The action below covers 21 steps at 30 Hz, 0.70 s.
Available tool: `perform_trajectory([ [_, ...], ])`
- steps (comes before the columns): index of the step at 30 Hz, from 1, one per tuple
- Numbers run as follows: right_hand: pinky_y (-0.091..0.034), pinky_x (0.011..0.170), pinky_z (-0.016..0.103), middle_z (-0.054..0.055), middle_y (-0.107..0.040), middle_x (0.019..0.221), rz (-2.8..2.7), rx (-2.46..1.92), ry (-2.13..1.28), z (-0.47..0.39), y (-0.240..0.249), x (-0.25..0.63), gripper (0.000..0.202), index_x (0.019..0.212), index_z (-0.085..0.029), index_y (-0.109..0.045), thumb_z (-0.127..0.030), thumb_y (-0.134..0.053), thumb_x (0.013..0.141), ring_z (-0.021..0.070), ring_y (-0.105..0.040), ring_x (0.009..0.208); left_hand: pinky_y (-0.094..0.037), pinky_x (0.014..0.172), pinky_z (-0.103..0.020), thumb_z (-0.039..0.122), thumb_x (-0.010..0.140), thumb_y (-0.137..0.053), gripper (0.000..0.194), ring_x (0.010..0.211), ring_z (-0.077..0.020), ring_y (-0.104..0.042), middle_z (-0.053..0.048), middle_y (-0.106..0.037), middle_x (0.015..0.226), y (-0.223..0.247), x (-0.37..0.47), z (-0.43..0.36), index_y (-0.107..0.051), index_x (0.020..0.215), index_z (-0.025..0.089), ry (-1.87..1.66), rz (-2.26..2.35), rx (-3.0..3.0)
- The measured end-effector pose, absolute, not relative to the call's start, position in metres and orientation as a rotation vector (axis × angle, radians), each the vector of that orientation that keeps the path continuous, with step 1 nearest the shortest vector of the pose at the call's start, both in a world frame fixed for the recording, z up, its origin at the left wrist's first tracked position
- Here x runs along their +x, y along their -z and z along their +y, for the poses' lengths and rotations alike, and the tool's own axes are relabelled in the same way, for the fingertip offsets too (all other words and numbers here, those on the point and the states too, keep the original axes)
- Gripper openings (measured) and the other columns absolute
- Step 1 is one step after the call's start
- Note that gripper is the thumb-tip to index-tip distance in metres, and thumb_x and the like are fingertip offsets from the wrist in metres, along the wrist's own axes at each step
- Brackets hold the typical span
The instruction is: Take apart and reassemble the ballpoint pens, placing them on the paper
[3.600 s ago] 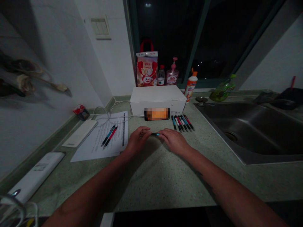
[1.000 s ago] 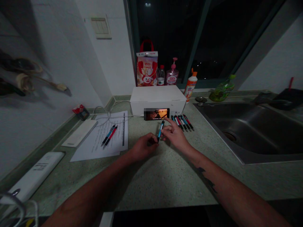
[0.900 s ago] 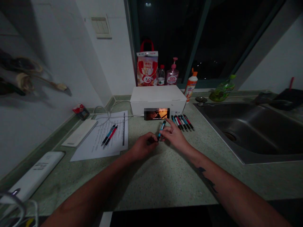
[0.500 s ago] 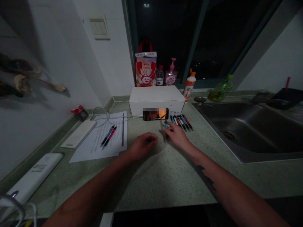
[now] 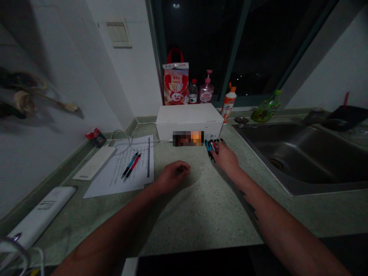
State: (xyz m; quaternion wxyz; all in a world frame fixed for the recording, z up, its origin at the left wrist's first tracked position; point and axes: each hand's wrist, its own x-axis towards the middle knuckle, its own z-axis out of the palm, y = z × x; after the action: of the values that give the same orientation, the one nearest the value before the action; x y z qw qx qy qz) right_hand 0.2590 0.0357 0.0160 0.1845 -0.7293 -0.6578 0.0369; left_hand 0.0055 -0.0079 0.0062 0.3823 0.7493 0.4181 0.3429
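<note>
My right hand [image 5: 227,157] reaches over a row of several click pens [image 5: 209,150] lying side by side in front of the white box. Its thumb and fingers are closed around a pen in the row, though they hide part of it. A blue and black pen lies at the row's left end. My left hand [image 5: 174,174] rests on the counter, its fingers loosely curled with nothing visible in them. To its left, a blue pen [image 5: 130,165] and a red pen [image 5: 133,165] lie together on a printed sheet [image 5: 109,180].
A white box [image 5: 189,115] stands at the back, a phone [image 5: 188,138] with a blurred screen leaning on it. Bottles and a red bag [image 5: 176,86] are behind. A metal sink [image 5: 310,153] is at right. A white power bank [image 5: 94,163] and cable lie at left.
My right hand has moved right, from in front of the phone to the pen row. The blue pen it held upright now appears laid at the row's left end. My left hand stays put.
</note>
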Motion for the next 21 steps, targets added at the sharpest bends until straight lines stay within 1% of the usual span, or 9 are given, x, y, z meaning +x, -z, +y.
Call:
perform_trajectory([
  [4,-0.053,0.089,0.044,0.020,-0.071,0.121,-1.905,-2.078,-0.144,0.033,-0.015,0.257,0.039,0.128,-0.014,-0.065,-0.031,-0.056,0.094,0.0348,-0.068,0.108,-0.054,0.084,-0.036,0.028,0.091,-0.061,0.015,0.088,-0.0200,-0.068,-0.007,-0.075,0.095,-0.008,0.002,-0.004,-0.069,0.100,0.019,-0.901,1.167,1.949],
  [7,-0.053,0.089,0.045,0.019,-0.073,0.117,-1.925,-2.101,-0.163,0.032,-0.015,0.255,0.035,0.124,-0.016,-0.068,-0.028,-0.056,0.093,0.0347,-0.069,0.105,-0.053,0.085,-0.037,0.026,0.091,-0.057,0.017,0.089,-0.0219,-0.068,-0.007,-0.074,0.101,-0.016,-0.008,0.003,-0.069,0.102,0.020,-0.877,1.442,2.057],
  [8,-0.053,0.088,0.045,0.018,-0.073,0.115,-1.928,-2.105,-0.160,0.032,-0.014,0.254,0.034,0.123,-0.017,-0.068,-0.026,-0.056,0.093,0.0343,-0.070,0.104,-0.053,0.088,-0.038,0.025,0.092,-0.055,0.019,0.092,-0.0231,-0.067,-0.008,-0.074,0.105,-0.020,-0.013,0.005,-0.068,0.105,0.020,-0.841,1.595,2.104],
  [10,-0.053,0.087,0.044,0.018,-0.074,0.113,-1.934,-2.101,-0.138,0.032,-0.013,0.254,0.033,0.121,-0.016,-0.069,-0.023,-0.055,0.093,0.0332,-0.070,0.103,-0.050,0.096,-0.039,0.026,0.091,-0.056,0.026,0.107,-0.0275,-0.065,-0.011,-0.072,0.112,-0.029,-0.025,0.010,-0.066,0.114,0.019,-0.706,1.861,2.228],
  [12,-0.054,0.086,0.042,0.017,-0.074,0.112,-1.935,-2.094,-0.107,0.032,-0.012,0.254,0.031,0.119,-0.016,-0.070,-0.022,-0.055,0.092,0.0323,-0.071,0.102,-0.047,0.100,-0.042,0.023,0.091,-0.053,0.032,0.115,-0.0312,-0.061,-0.016,-0.069,0.118,-0.039,-0.039,0.015,-0.063,0.120,0.015,-0.496,2.116,2.295],
  [13,-0.054,0.085,0.041,0.017,-0.075,0.112,-1.935,-2.089,-0.092,0.032,-0.012,0.254,0.031,0.118,-0.016,-0.070,-0.023,-0.055,0.092,0.0320,-0.071,0.101,-0.048,0.099,-0.043,0.022,0.091,-0.050,0.033,0.116,-0.0330,-0.060,-0.019,-0.067,0.120,-0.043,-0.046,0.017,-0.063,0.120,0.013,-0.384,2.250,2.277],
  [16,-0.055,0.082,0.041,0.016,-0.075,0.110,-1.934,-2.071,-0.069,0.030,-0.014,0.253,0.030,0.117,-0.017,-0.070,-0.027,-0.055,0.093,0.0311,-0.071,0.097,-0.051,0.087,-0.045,0.018,0.091,-0.042,0.035,0.111,-0.0381,-0.062,-0.026,-0.066,0.116,-0.049,-0.067,0.022,-0.064,0.116,0.006,-0.119,2.532,2.123],
  [18,-0.055,0.082,0.040,0.016,-0.075,0.111,-1.935,-2.065,-0.065,0.028,-0.017,0.251,0.030,0.118,-0.017,-0.070,-0.030,-0.055,0.095,0.0305,-0.072,0.096,-0.051,0.083,-0.044,0.017,0.093,-0.037,0.037,0.111,-0.0388,-0.064,-0.028,-0.066,0.116,-0.048,-0.079,0.025,-0.064,0.116,0.005,-0.067,2.598,2.036],
  [21,-0.054,0.083,0.041,0.016,-0.074,0.112,-1.927,-2.059,-0.081,0.025,-0.021,0.248,0.031,0.120,-0.017,-0.069,-0.032,-0.053,0.096,0.0305,-0.071,0.096,-0.052,0.081,-0.044,0.021,0.096,-0.034,0.039,0.107,-0.0390,-0.067,-0.028,-0.069,0.114,-0.042,-0.094,0.029,-0.064,0.115,0.004,0.002,2.605,1.911],
])
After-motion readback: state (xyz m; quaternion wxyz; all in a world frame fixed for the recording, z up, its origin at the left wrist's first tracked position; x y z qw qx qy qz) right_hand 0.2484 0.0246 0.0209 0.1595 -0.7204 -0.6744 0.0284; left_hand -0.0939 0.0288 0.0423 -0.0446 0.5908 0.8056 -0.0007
